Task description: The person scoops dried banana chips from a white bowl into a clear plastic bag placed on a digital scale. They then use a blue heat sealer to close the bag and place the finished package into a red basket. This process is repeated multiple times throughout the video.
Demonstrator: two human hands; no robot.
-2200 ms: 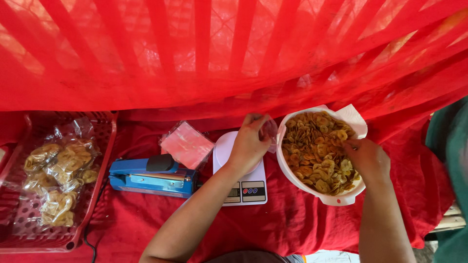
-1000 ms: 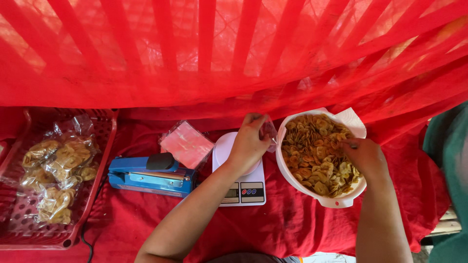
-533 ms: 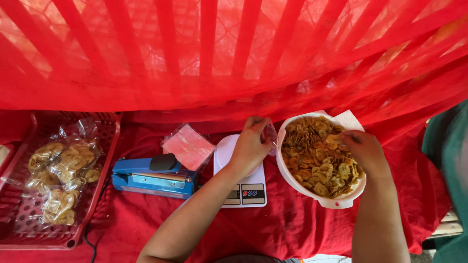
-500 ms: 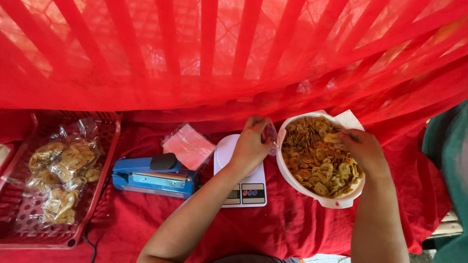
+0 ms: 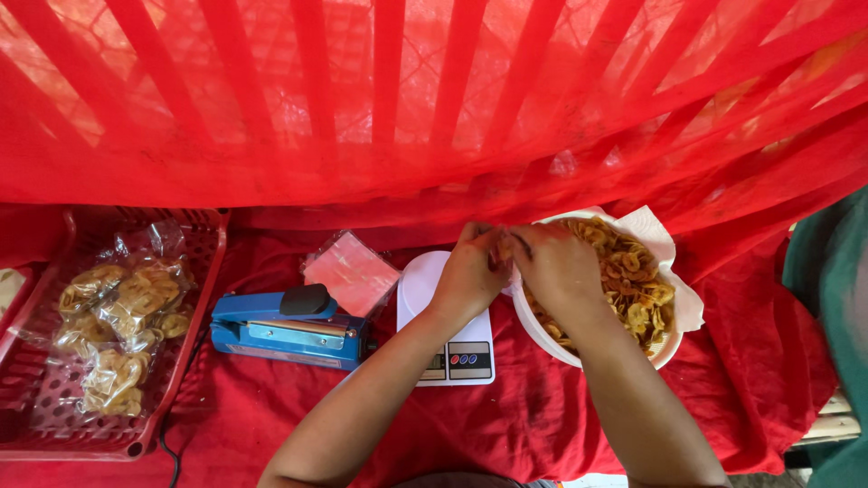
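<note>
Hands met over the scale [image 5: 448, 330], beside the bowl [image 5: 669, 339].
Left hand [image 5: 472, 271] and right hand [image 5: 553, 268] pinched something small together, fingers narrow; I couldn't tell what. Chips [image 5: 628, 276] sat heaped, so a nudge of the rim could probably spill them onto the cloth [image 5: 524, 425].

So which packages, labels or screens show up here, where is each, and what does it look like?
Clear bags of yellow chips: in the red basket, far left, crumpled.
Stack of empty clear bags: behind the blue sealer, flat, pinkish.
Scale display: front of the white scale, small dark rectangle.
</note>
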